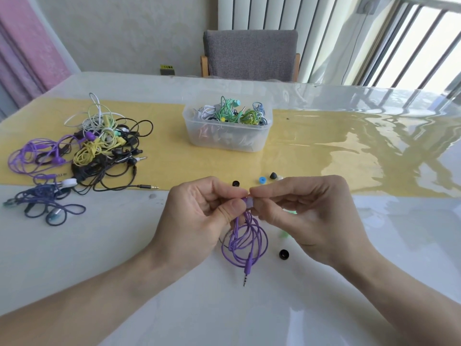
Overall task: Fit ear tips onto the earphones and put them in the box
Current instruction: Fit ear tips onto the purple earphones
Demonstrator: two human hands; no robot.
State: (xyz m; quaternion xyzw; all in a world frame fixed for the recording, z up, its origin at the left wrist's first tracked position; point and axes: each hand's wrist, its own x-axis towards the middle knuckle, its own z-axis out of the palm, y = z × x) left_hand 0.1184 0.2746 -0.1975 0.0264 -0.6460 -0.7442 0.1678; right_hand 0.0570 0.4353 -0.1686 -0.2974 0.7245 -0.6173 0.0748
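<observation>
purple earphones (245, 239) held above the near part of the bench (99, 245), cable coiled and hanging, plug lowest. left hand (199, 213) pinches the earbud end between thumb and curled fingers; right hand (306, 211) meets it fingertip to fingertip, pinching a small pale purple piece at the bud, probably an ear tip being pushed on. cannot tell whether it is seated: fingers cover the joint.

progress, judged from the layout: clear plastic box (228, 136) at the middle of the yellow runner already holds a heap of green, white and blue sets, so a fair share looks done. a tangled pile of earphones (82, 151) lies well to the left of the box, apparently waiting.

loose ear tips on the bench: a black one (235, 183), a blue one (262, 180) and another black one (273, 175) just beyond the hands, one more black (283, 254) near the right wrist.

left: finish this pair, box it, then the pile.
</observation>
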